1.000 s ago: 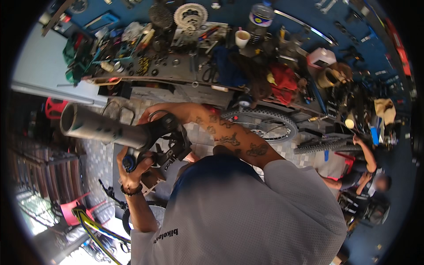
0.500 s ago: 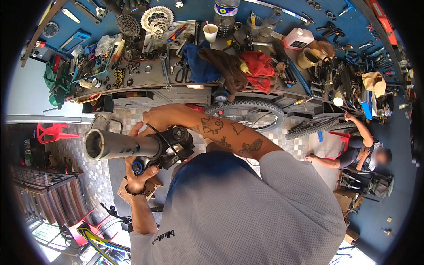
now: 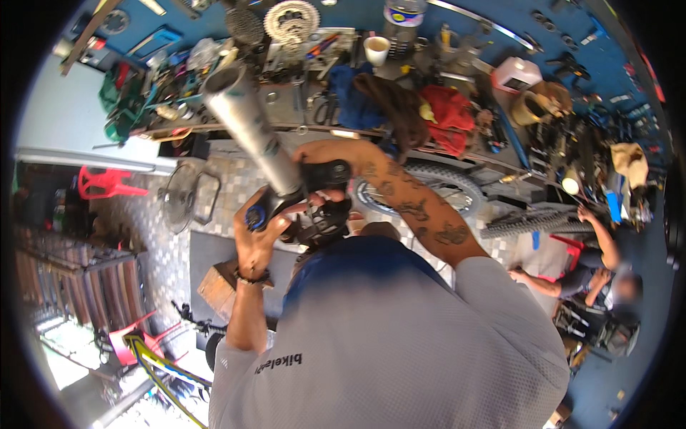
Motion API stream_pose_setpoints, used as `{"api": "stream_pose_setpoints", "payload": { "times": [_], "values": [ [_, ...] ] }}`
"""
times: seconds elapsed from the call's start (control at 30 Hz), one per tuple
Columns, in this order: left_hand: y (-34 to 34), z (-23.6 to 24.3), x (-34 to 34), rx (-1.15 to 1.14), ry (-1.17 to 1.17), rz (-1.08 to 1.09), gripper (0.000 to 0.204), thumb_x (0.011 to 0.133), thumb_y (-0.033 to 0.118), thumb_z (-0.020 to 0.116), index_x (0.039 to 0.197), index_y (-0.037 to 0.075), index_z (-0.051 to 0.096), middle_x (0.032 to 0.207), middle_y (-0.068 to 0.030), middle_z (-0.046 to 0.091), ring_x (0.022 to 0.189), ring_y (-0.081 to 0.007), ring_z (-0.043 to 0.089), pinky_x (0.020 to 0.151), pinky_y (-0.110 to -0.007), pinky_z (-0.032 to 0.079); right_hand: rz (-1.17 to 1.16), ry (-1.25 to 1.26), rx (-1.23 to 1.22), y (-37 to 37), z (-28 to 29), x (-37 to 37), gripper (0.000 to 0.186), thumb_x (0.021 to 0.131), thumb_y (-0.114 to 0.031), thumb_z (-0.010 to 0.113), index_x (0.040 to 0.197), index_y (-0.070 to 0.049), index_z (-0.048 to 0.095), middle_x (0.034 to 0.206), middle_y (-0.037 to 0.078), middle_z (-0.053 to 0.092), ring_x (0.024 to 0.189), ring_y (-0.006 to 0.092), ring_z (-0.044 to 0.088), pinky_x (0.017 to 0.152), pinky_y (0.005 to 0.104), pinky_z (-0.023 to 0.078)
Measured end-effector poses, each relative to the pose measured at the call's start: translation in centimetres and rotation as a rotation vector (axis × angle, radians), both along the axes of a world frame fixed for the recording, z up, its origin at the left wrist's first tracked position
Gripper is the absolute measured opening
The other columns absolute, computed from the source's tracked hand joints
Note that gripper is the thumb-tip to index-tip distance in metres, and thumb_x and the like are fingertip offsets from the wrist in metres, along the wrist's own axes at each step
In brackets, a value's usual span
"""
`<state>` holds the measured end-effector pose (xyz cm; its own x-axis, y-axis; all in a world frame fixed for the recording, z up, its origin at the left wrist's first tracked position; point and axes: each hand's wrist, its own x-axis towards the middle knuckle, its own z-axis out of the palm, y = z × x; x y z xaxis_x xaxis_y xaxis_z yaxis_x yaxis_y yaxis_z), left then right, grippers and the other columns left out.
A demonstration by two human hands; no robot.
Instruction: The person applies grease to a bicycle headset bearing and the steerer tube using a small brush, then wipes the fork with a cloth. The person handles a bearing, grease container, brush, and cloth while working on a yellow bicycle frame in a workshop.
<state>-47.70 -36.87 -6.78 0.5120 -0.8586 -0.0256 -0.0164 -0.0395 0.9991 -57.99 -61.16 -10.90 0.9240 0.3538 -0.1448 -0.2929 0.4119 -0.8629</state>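
A bicycle suspension fork [image 3: 261,136] is held in front of my chest. Its long silver-grey steerer tube points up and away to the left, overlapping the workbench in the picture. My left hand [image 3: 259,232], a dark bracelet at its wrist, wraps the black crown beside a blue knob [image 3: 254,217]. From the right my tattooed right arm bends around the far side of the fork. Most of my right hand [image 3: 309,151] is hidden behind the tube and crown, and it appears to grip there.
A cluttered workbench [image 3: 296,114] with tools, rags [image 3: 446,118] and a white cup [image 3: 376,50] runs across the far side. Below it lies a bicycle wheel [image 3: 429,187]. A floor fan [image 3: 187,193] and cardboard box [image 3: 220,286] are left. Another person [image 3: 600,243] sits at right.
The fork has turned: its tube pointed left and now points up and away. My left hand moved slightly up and right with it, and the whole view shifted.
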Motion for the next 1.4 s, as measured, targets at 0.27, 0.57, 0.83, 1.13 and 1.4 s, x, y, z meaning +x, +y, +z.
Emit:
{"api": "stream_pose_setpoints", "payload": {
  "times": [0.27,0.57,0.83,1.13,1.4],
  "values": [
    [-0.3,-0.6,3.1,0.007,0.131,-0.288,0.073,0.079,0.037,0.093,0.131,-0.003,0.06,0.112,-0.0086,0.069,0.098,-0.0201,0.07,0.085,-0.034,0.06,0.012,-0.205,0.214,-0.2,2.5,-0.2,0.042,0.105,-0.032,0.053,0.108,0.01,0.059,0.068,0.018,0.062,0.039,0.021,0.056,0.033,0.0344,0.043],
    [-2.4,-2.3,2.9,-0.108,0.051,-0.586,0.024,0.088,0.024,0.077,0.084,0.005,0.062,0.103,-0.0167,0.064,0.11,-0.0279,0.059,0.102,-0.047,0.049,-0.1,-0.409,-0.288,-2.4,3.9,3.5,0.036,0.082,-0.014,0.072,0.114,0.0,0.07,0.084,0.005,0.07,0.071,0.0118,0.066,0.058,0.0269,0.05],
    [-1.0,-3.8,2.9,-0.139,0.053,-0.242,0.019,0.096,0.012,0.075,0.087,0.001,0.062,0.085,-0.0083,0.063,0.078,-0.0173,0.058,0.075,-0.034,0.047,-1.195,0.091,-0.904,-12.4,0.3,-10.7,0.033,0.095,-0.011,0.066,0.127,-0.005,0.064,0.119,0.009,0.073,0.096,0.0223,0.075,0.077,0.0319,0.061],
    [4.6,-3.3,7.7,0.07,-0.28,0.147,0.018,0.094,0.018,0.076,0.086,0.004,0.067,0.081,-0.0019,0.064,0.073,-0.0122,0.056,0.069,-0.028,0.043,-0.982,0.173,-2.332,-20.2,-16.3,-36.9,0.029,0.091,-0.019,0.069,0.118,-0.008,0.065,0.116,0.022,0.067,0.108,0.0467,0.064,0.093,0.0493,0.052],
    [6.8,-0.7,10.6,0.09,-0.373,0.255,0.033,0.098,0.029,0.071,0.078,0.005,0.061,0.073,0.0002,0.056,0.066,-0.0084,0.049,0.06,-0.025,0.037,-1.768,0.254,-1.742,-24.8,-10.7,-35.9,0.027,0.104,-0.027,0.051,0.11,-0.002,0.059,0.101,0.029,0.068,0.1,0.0519,0.064,0.086,0.0562,0.05]
  ]
}}
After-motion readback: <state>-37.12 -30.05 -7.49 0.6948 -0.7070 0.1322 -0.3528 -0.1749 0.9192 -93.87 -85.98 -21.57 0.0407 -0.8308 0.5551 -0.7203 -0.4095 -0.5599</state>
